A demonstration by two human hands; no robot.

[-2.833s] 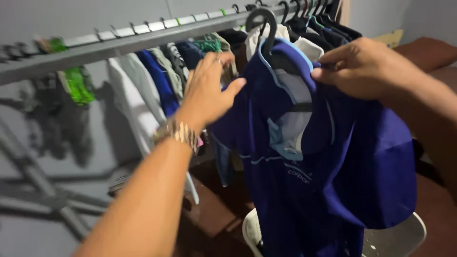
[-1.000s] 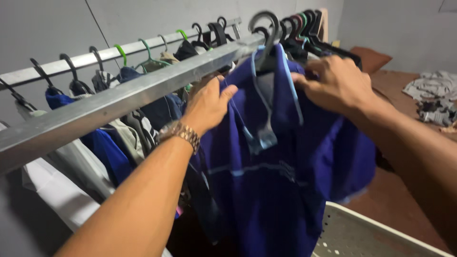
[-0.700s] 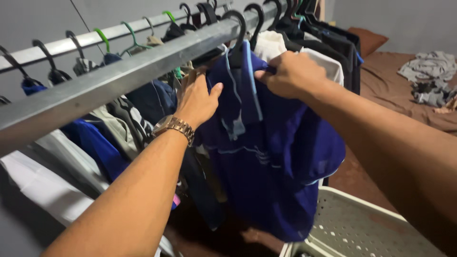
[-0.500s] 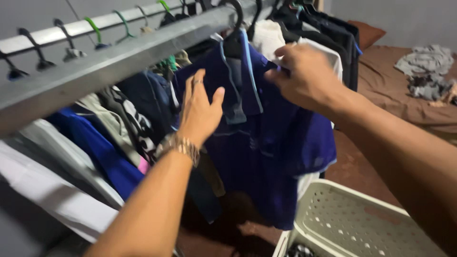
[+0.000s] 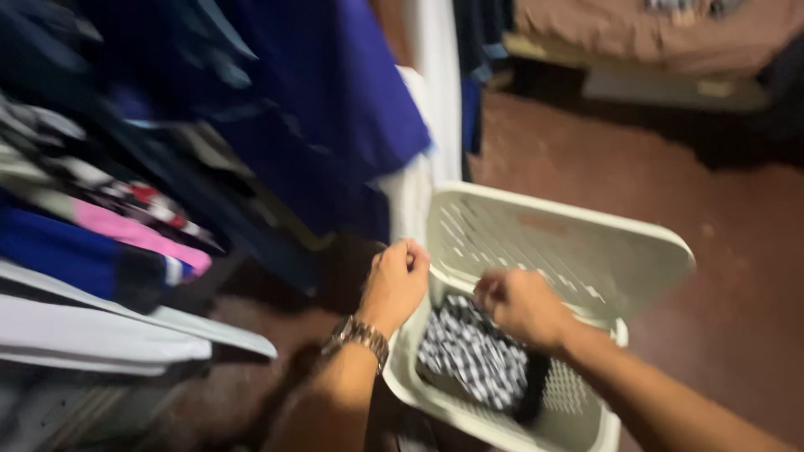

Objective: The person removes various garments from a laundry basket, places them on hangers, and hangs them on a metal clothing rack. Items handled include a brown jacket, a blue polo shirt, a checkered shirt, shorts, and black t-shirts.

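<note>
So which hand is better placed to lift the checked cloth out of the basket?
Probably the right hand: it is inside the basket, over the checked cloth. The left hand is closed at the rim.

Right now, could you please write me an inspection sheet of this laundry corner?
Surface: reddish-brown floor.
Job's things: white perforated laundry basket, tilted; black-and-white checked cloth inside.
Clutter: nothing seen.
Grippers: left hand closed at the basket rim; right hand inside the basket above the cloth; grip blurred.
Cables: nothing seen.
Surroundings: hanging clothes, including a blue shirt; brown bed behind.
</note>
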